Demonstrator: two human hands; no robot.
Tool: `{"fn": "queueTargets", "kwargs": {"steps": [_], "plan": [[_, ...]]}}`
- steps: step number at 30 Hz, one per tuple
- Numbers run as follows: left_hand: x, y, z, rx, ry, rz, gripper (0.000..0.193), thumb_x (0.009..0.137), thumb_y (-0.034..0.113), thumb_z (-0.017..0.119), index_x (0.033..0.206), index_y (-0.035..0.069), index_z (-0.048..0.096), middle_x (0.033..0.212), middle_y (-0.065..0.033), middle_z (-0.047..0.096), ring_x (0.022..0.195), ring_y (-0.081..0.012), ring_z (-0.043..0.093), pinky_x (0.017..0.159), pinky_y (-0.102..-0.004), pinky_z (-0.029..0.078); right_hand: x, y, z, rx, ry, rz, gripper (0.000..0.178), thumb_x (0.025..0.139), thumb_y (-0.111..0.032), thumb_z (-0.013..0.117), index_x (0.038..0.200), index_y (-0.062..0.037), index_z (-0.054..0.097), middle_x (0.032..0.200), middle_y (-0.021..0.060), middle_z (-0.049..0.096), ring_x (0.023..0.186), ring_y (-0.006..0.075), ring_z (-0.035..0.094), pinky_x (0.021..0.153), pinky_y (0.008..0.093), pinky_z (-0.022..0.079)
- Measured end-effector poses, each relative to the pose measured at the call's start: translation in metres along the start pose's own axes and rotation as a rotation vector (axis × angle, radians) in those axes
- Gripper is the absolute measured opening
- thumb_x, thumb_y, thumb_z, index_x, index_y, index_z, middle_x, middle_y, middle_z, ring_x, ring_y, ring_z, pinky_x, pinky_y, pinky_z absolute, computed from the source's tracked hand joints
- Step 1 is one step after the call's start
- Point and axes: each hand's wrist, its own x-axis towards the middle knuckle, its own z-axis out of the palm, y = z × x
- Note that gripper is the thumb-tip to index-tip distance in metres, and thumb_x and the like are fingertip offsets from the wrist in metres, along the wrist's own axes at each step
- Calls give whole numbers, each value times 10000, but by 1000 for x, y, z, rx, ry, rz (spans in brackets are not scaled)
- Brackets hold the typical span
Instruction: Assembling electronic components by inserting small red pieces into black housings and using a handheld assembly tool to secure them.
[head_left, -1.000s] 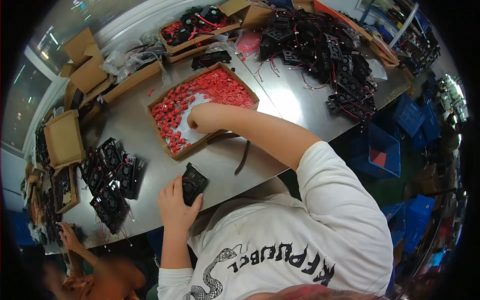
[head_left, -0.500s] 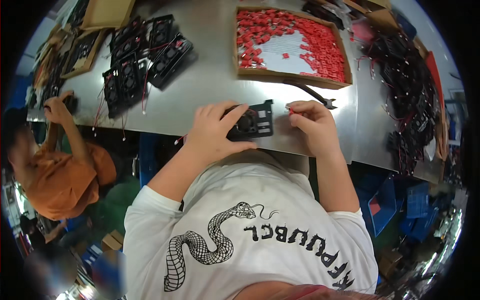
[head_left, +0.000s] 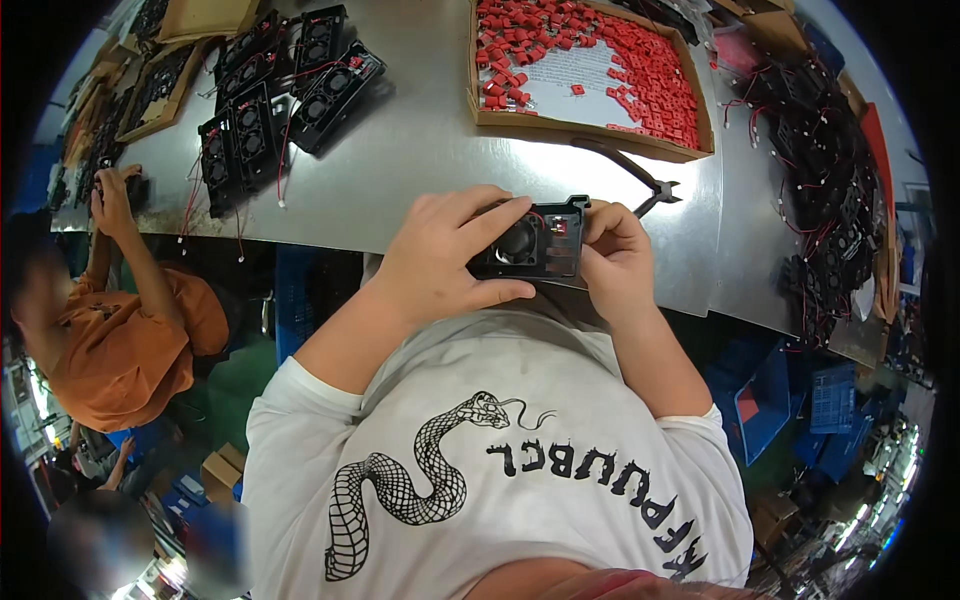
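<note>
A black plastic fan housing (head_left: 562, 255) is held level over the near edge of the table, its round fan facing up. My left hand (head_left: 440, 250) wraps round its left part, fingers over the far side and thumb along the near side. Curled against the right end of the housing is my right hand (head_left: 620, 255), its fingertips partly hidden behind that end. A small red part (head_left: 559, 226) shows in an opening of the housing beside the fan. Beyond my right hand lies a pair of dark-handled cutting pliers (head_left: 640, 180).
A cardboard tray (head_left: 590, 139) of small red parts stands at the far side. Several black fan housings (head_left: 255, 140) with trailing wires lie at left, and a heap (head_left: 820, 200) at right. A co-worker in an orange shirt (head_left: 120, 350) sits at left. Blue crates (head_left: 765, 400) stand below right.
The housing has moved right and my right hand has closed in on its right end. The red part, earlier between my right fingers, now shows in the housing. The view has shifted slightly.
</note>
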Motion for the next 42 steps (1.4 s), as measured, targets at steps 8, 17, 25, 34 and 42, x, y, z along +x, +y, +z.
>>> {"fn": "queueTargets", "kwargs": {"steps": [8,17,25,34,42], "plan": [[2,-14,1,164,-100,-44,735,799,587,762,1365,137,629,1257,-87,635,1090,-304,621,961,-442,436,13,1,-5,-764,49,70,337,868,121,670,790,-71,404,1122,122,686,923,103,623,755,264,533],[10,-17,0,93,-83,-43,729,818,594,751,1374,137,633,1248,-106,641,1080,-309,618,957,-442,441,12,5,-3,-401,59,-79,407,908,151,614,759,-90,322,1126,159,702,907,111,637,691,236,507],[14,-16,-6,8,-131,-76,748,781,522,807,1385,115,633,1289,-99,632,1111,-314,600,977,-432,436,12,12,-11,-353,-31,-194,404,929,138,604,753,-93,324,1167,188,706,883,87,616,653,225,481],[11,-26,-7,289,-186,-46,675,796,539,781,1370,212,644,1258,-50,632,1046,-272,604,941,-434,420,37,-23,-7,-790,-185,332,284,873,151,557,937,-78,402,1118,88,637,987,108,594,821,264,510],[15,-26,-7,260,-224,-64,688,783,518,800,1387,232,638,1267,-45,644,1053,-273,622,934,-429,416,41,-53,5,-1110,-68,-38,310,827,14,724,1128,-32,663,1153,82,622,924,193,632,829,312,524]]}}
